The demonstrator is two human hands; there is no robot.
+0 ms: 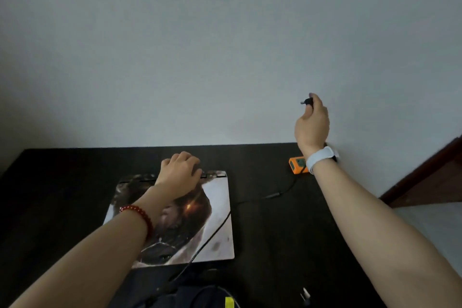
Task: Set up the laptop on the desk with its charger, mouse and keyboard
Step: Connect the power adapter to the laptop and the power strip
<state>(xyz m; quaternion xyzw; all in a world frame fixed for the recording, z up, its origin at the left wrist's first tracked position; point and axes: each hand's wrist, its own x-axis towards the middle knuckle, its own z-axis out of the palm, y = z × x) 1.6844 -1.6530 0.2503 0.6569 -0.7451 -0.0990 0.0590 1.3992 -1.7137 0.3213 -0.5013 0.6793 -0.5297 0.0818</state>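
A closed laptop [217, 210] with a printed picture on its lid lies flat on the dark desk [275, 245]. My left hand [181, 172] rests on the lid's far edge, its fingers curled over the hinge side. My right hand [312, 122] is raised in front of the wall, to the right of the laptop, and pinches a small black charger plug [307, 101]. A black charger cable [212, 232] crosses the lid and runs over the desk toward the back right.
An orange power strip [296, 164] lies at the desk's back right, against the wall. Dark cables, a yellow item [229, 302] and a small white plug [305, 294] lie at the near edge. A brown wooden frame [425, 177] stands to the right.
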